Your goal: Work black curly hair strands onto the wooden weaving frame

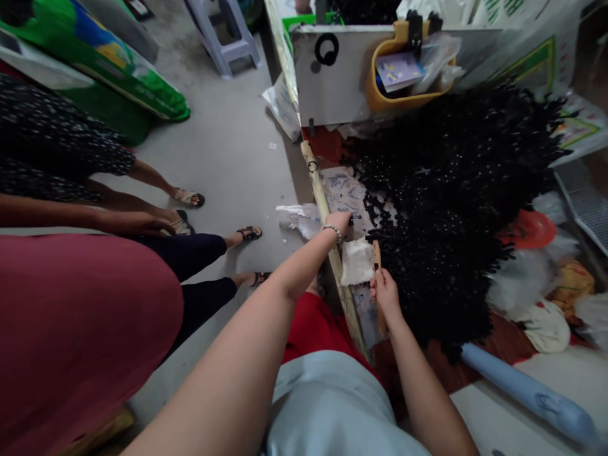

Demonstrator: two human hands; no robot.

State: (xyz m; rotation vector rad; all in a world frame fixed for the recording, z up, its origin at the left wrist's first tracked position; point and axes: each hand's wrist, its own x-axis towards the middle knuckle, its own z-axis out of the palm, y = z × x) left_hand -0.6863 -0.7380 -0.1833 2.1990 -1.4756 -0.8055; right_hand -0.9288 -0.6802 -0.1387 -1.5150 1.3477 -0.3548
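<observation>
My left hand [338, 221], with a beaded bracelet at the wrist, is closed at the table's near edge. A small black piece [355, 217] sticks out from its fingers. My right hand [387, 294] is wrapped round the light wooden handle [377, 256] of a tool whose working end I cannot make out against the black parts. Between the hands lies a folded white cloth [357, 263]. Just beyond them spreads a large heap of small black parts [432, 209], some loose ones lying at its near side.
A pale wooden strip [318, 183] runs along the table edge. A yellow bin [408, 98] hangs on a white panel [337, 95] at the back. On the right are a red bowl [532, 229], plastic bags and a blue roll [527, 389]. Other people stand to the left.
</observation>
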